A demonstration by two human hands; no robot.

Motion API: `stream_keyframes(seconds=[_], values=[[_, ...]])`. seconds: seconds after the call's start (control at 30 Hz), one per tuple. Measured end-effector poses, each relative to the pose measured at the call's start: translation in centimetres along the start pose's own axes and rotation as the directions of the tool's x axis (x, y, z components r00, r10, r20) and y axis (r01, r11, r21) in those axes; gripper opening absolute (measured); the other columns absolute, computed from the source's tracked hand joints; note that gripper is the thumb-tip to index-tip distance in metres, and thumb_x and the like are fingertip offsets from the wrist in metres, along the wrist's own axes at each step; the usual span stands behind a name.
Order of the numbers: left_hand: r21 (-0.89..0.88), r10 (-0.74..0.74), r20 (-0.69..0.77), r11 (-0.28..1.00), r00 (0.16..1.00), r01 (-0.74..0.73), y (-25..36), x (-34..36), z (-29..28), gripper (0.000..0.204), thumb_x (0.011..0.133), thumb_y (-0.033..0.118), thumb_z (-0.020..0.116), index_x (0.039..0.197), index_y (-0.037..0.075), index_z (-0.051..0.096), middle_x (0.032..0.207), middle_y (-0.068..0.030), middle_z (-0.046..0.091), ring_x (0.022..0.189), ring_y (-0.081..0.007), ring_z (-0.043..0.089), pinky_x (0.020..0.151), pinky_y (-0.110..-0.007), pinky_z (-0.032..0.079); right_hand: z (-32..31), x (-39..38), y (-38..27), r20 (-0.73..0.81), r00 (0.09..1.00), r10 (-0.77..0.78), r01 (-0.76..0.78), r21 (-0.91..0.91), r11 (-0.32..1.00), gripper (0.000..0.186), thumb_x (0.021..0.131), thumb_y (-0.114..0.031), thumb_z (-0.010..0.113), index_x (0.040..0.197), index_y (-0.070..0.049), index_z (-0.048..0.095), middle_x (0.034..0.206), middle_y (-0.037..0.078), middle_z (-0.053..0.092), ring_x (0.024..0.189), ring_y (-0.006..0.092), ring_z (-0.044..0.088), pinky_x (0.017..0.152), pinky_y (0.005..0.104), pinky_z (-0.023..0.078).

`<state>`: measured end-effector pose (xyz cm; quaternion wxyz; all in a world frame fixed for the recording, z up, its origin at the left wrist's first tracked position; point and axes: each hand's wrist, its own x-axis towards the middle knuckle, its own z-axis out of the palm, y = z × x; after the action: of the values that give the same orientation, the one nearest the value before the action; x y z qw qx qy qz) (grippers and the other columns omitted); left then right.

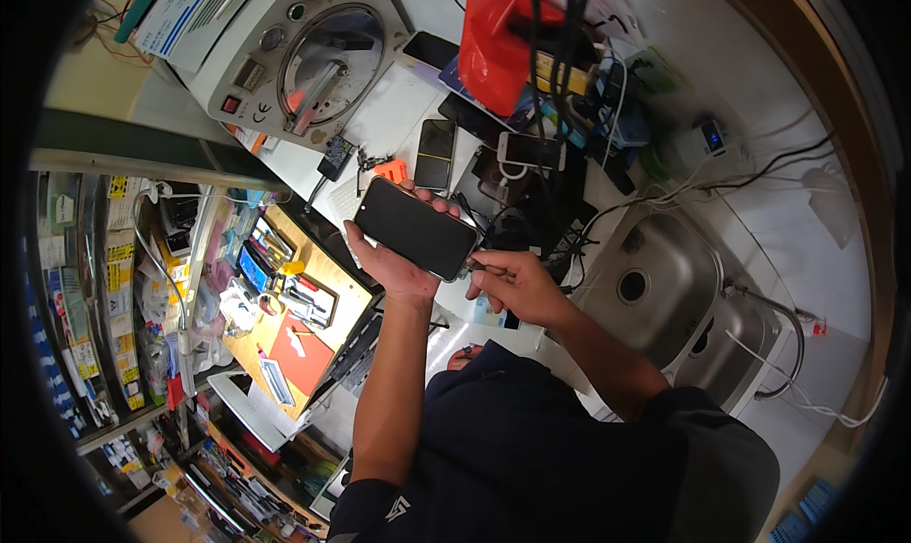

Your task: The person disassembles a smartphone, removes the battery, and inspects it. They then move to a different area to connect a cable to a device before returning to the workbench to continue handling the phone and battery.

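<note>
My left hand (394,270) is closed around a smartphone (415,228) with a dark screen, its palm under the phone and its fingertips curled over the far edge. The phone is tilted, with one end pointing toward my right hand (517,285). The fingers of that hand pinch what looks like a small cable plug (472,266) at the phone's near right end. My fingers partly cover the plug, so I cannot tell whether it sits in the port. Beyond the phone lie an orange clip-like piece (391,170) and another dark phone (436,156) on the white counter.
A metal double sink (655,282) with a curved tap (795,353) lies to the right. A machine with a round door (332,64) stands at the far left. Black cables (560,59) hang by a red bag (498,49). A lit wooden workbench (327,268) is at left.
</note>
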<state>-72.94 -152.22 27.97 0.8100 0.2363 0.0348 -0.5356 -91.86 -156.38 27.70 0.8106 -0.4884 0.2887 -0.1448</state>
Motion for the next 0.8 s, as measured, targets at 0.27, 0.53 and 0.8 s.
stream_keyframes(seconds=[0.27, 0.53, 0.8], values=[[0.036, -0.006, 0.062, 0.999, 0.998, 0.004, 0.5, 0.0, 1.1, 0.094, 0.099, 0.085, 0.026, 0.135, 0.004, 0.058, 0.111, -0.0153, 0.069, 0.096, -0.0363, 0.068, 0.096, -0.059, 0.054, -0.6, 0.7, -0.6, 0.105, 0.988, 0.117, -0.116, -0.024, 0.993, 0.033, 0.106, -0.012, 0.064, 0.134, 0.005, 0.067, 0.084, 0.007, 0.072, 0.061, 0.0057, 0.058, 0.055, 0.0242, 0.047], [0.017, -0.056, 0.158, 0.998, 0.986, 0.054, 0.4, 0.7, 2.5, 0.104, 0.096, 0.09, 0.025, 0.138, 0.0, 0.055, 0.112, -0.0187, 0.068, 0.099, -0.0372, 0.068, 0.093, -0.057, 0.055, -1.4, 0.5, 0.1, 0.137, 0.99, 0.018, -0.022, 0.031, 0.999, 0.031, 0.109, -0.011, 0.06, 0.134, 0.006, 0.065, 0.089, 0.008, 0.072, 0.073, 0.0096, 0.065, 0.067, 0.0256, 0.054], [0.071, -0.012, 0.179, 0.997, 0.984, -0.001, 0.5, 1.4, 2.9, 0.105, 0.095, 0.091, 0.024, 0.137, 0.0, 0.056, 0.112, -0.0179, 0.068, 0.099, -0.0366, 0.068, 0.092, -0.057, 0.055, -2.1, 0.9, -0.1, 0.147, 0.989, 0.0, -0.008, 0.054, 0.999, 0.031, 0.109, -0.012, 0.061, 0.134, 0.005, 0.065, 0.088, 0.006, 0.071, 0.071, 0.0097, 0.065, 0.067, 0.026, 0.054]])
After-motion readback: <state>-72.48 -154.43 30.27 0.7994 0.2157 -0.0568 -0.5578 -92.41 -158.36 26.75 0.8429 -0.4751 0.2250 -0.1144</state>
